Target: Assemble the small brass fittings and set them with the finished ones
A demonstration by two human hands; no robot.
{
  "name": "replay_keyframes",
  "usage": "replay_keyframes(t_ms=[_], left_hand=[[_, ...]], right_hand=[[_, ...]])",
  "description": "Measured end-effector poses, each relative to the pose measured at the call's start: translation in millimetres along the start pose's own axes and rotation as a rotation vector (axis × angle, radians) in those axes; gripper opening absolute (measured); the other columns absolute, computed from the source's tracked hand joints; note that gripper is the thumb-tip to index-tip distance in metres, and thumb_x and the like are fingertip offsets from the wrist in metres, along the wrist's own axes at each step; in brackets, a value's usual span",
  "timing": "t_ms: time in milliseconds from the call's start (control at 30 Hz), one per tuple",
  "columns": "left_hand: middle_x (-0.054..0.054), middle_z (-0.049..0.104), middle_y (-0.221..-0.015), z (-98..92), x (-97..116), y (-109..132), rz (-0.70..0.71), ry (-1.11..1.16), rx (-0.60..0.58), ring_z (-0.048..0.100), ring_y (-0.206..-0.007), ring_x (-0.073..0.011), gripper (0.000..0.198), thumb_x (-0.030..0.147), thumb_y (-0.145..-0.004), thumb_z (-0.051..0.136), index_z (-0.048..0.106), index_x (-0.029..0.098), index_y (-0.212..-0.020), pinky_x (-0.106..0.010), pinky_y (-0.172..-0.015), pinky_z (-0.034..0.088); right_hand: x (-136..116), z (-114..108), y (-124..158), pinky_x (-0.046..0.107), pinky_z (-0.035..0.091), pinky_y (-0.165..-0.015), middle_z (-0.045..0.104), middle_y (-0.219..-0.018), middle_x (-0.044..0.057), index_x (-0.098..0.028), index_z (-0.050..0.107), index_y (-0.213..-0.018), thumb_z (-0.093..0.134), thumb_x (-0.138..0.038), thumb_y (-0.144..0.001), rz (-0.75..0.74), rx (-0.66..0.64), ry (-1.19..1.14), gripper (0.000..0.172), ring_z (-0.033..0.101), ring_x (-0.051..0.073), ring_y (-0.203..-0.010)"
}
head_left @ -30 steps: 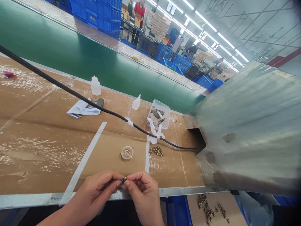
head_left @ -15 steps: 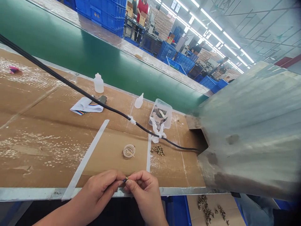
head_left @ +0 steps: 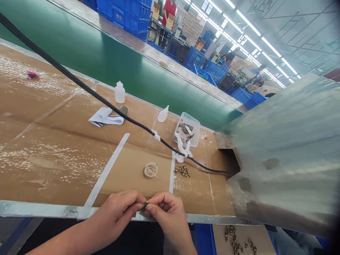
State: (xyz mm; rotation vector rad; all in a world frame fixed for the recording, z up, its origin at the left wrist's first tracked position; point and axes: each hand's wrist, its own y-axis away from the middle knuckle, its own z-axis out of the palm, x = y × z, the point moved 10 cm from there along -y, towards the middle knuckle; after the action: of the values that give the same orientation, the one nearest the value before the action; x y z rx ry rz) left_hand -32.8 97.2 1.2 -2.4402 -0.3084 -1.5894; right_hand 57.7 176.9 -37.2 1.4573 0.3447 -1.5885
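At the front edge of the cardboard-covered bench, my left hand and my right hand meet fingertip to fingertip. Between them they pinch a small dark and brass-coloured metal part, mostly covered by the fingers. Both hands are closed on it. Just beyond them stands a small round clear tub with a thin stick in it. A pile of small brass-and-dark metal parts lies to the right of the tub, past a strip of white tape.
A black cable crosses above the bench into a large metal housing on the right. Farther back are two white squeeze bottles, a folded cloth and a clear plastic box. Beyond runs a green conveyor belt. More metal parts lie lower right.
The view has shifted slightly, so the bench items appear a little farther right. Both hands keep their pinch on the small metal part at the bench edge.
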Motion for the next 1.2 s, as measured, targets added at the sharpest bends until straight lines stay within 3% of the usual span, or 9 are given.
replay_keyframes(t_ms=[333, 533, 900, 1200], left_hand=[[0.003, 0.068, -0.071, -1.9, -3.6, -5.9, -0.063, 0.090, -0.002, 0.060, -0.061, -0.0115, 0.022, 0.026, -0.094, 0.046, 0.064, 0.021, -0.082, -0.018, -0.058, 0.046], [0.003, 0.072, -0.073, -5.6, -5.8, -5.5, -0.092, 0.131, 0.055, 0.062, -0.058, -0.0113, 0.019, 0.028, -0.092, 0.049, 0.067, 0.021, -0.096, -0.017, -0.056, 0.048], [0.004, 0.071, -0.071, -7.2, -6.7, -4.7, -0.161, 0.151, 0.086, 0.063, -0.058, -0.0106, 0.018, 0.027, -0.091, 0.050, 0.066, 0.022, -0.087, -0.016, -0.057, 0.049], [0.003, 0.074, -0.076, -6.9, 1.1, -2.4, -0.052, 0.117, 0.083, 0.066, -0.066, -0.0117, 0.021, 0.023, -0.093, 0.048, 0.067, 0.023, -0.084, -0.016, -0.062, 0.048]], right_hand=[[1.7, -3.5, 0.3, 0.016, 0.046, -0.054, 0.069, -0.060, 0.001, -0.014, 0.069, -0.075, 0.086, -0.035, -0.069, -0.014, 0.082, -0.040, 0.027, 0.062, 0.008, -0.055], [-0.8, -3.1, 1.3, 0.020, 0.049, -0.061, 0.071, -0.064, 0.002, -0.015, 0.068, -0.076, 0.083, -0.038, -0.072, -0.040, 0.081, -0.012, 0.028, 0.064, 0.010, -0.060], [-2.6, -3.4, 6.2, 0.020, 0.048, -0.065, 0.071, -0.071, 0.002, -0.016, 0.068, -0.081, 0.076, -0.039, -0.080, -0.102, 0.099, 0.058, 0.025, 0.065, 0.012, -0.068], [2.0, -6.7, 5.6, 0.023, 0.050, -0.059, 0.069, -0.061, 0.003, -0.013, 0.068, -0.075, 0.082, -0.046, -0.070, 0.017, 0.119, 0.098, 0.036, 0.063, 0.013, -0.057]])
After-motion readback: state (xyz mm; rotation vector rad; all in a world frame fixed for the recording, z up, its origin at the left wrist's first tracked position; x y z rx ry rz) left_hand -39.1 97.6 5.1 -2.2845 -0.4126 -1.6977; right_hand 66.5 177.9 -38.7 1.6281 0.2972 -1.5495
